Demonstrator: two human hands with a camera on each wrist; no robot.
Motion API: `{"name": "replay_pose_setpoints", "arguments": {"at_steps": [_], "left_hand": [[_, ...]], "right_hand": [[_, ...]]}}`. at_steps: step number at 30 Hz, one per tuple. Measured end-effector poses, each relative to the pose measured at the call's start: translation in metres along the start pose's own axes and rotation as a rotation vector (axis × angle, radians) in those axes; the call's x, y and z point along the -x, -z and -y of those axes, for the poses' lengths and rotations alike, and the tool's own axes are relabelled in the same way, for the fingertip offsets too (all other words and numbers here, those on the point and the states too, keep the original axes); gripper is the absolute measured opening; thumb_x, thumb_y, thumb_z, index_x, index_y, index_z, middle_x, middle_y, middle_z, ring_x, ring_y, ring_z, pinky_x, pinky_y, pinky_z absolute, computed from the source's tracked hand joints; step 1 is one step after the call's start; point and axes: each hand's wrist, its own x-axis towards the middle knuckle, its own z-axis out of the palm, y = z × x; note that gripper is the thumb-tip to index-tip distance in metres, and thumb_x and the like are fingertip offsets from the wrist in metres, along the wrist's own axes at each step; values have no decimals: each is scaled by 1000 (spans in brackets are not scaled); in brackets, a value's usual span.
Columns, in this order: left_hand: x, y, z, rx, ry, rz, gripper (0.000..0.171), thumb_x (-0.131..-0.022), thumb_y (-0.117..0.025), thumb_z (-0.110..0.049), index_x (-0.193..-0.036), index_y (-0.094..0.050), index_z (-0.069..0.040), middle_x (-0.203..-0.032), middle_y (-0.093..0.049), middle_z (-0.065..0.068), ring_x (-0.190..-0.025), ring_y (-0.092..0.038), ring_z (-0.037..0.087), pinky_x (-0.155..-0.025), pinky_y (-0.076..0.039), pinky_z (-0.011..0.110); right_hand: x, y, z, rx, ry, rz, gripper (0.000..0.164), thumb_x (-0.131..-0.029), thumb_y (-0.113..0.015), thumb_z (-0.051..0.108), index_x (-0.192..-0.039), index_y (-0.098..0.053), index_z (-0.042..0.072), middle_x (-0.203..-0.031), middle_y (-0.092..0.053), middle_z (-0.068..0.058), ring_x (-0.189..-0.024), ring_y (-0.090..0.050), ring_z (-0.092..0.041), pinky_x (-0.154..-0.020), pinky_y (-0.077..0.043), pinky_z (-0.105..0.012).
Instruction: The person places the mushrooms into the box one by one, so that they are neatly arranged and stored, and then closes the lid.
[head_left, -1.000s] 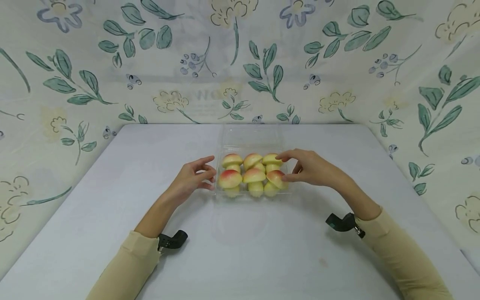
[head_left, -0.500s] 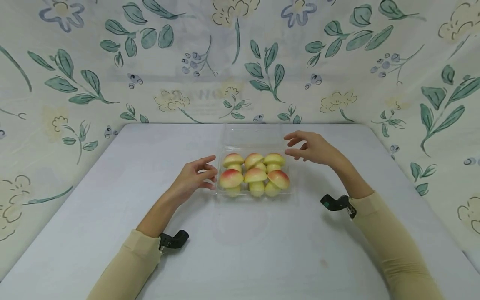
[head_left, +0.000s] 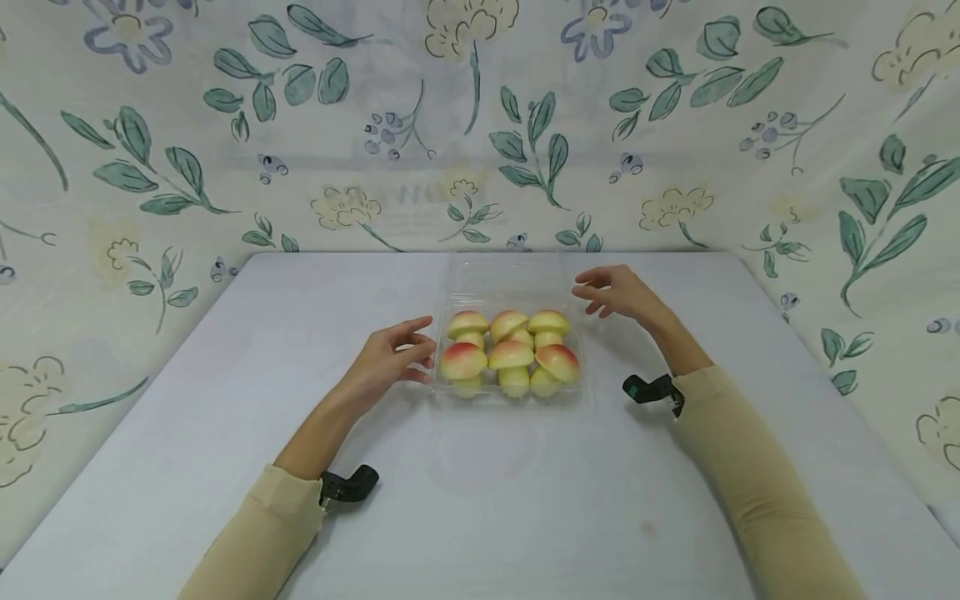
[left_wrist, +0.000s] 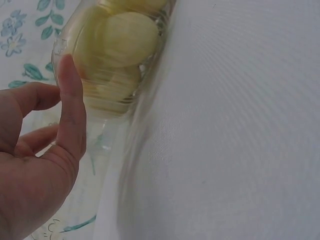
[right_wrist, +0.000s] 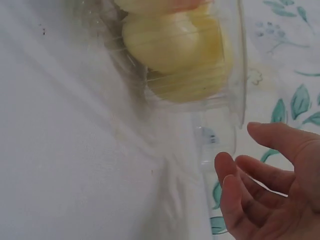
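In the head view, a clear plastic box (head_left: pixel 583 367) sits on the table with its hinged lid (head_left: pixel 506 273) folded back. Two rows of yellow, red-blushed mushroom-shaped pieces fill it, including a front-left one (head_left: pixel 462 361). My left hand (head_left: pixel 384 362) stands at the box's left side, fingertips right at the wall and fingers relaxed. The left wrist view has a fingertip (left_wrist: pixel 69 75) against the box edge. My right hand (head_left: pixel 621 293) hovers off the lid's right side with loosely bent fingers and nothing in them. In the right wrist view its fingertips are just beyond the box corner.
The white table (head_left: pixel 480 517) ends at a floral-patterned cloth backdrop (head_left: pixel 420 100), close behind the lid. A black wrist camera (head_left: pixel 351 483) is strapped at the left cuff, another camera (head_left: pixel 648 390) at the right cuff.
My right hand has left the right-hand mushroom pieces and moved back to the lid's right side. The left hand and the box have stayed in place.
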Motion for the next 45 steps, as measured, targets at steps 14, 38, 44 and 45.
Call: {"name": "replay_pose_setpoints", "arguments": {"at_steps": [14, 38, 44, 45], "left_hand": [[1, 2, -1, 42, 8, 7, 61, -96, -61, -9, -151, -35, -5, -116, -56, 11, -83, -63, 12, -70, -63, 29], [3, 4, -2, 25, -18, 5, 63, -91, -59, -3, -150, -36, -4, -133, -54, 22, -87, -65, 12, -68, -62, 27], [2, 5, -2, -8, -52, 24, 65, -92, -62, -7, -152, -36, -13, -140, -51, 20, -92, -65, 10, -69, -62, 27], [2, 5, -1, -14, -60, 30, 66, -93, -63, -8, -153, -36, -15, -141, -50, 19, -93, -64, 9, -69, -62, 27]], "right_hand": [[-22, -1, -3, -133, -167, 21, 48, -99, -57, 37, -136, -56, 7, -128, -63, -17, -99, -68, -22, -82, -60, -28], [-24, 4, -2, -239, -64, -29, 48, -95, -65, 22, -136, -53, -1, -124, -62, -20, -82, -64, -11, -71, -56, -20], [-23, 5, 3, -262, -38, -63, 45, -96, -64, 16, -134, -53, -3, -119, -62, -17, -79, -63, -8, -68, -55, -17], [-22, 5, 4, -263, -33, -69, 45, -96, -64, 16, -134, -52, -4, -119, -62, -18, -79, -63, -8, -68, -55, -17]]}}
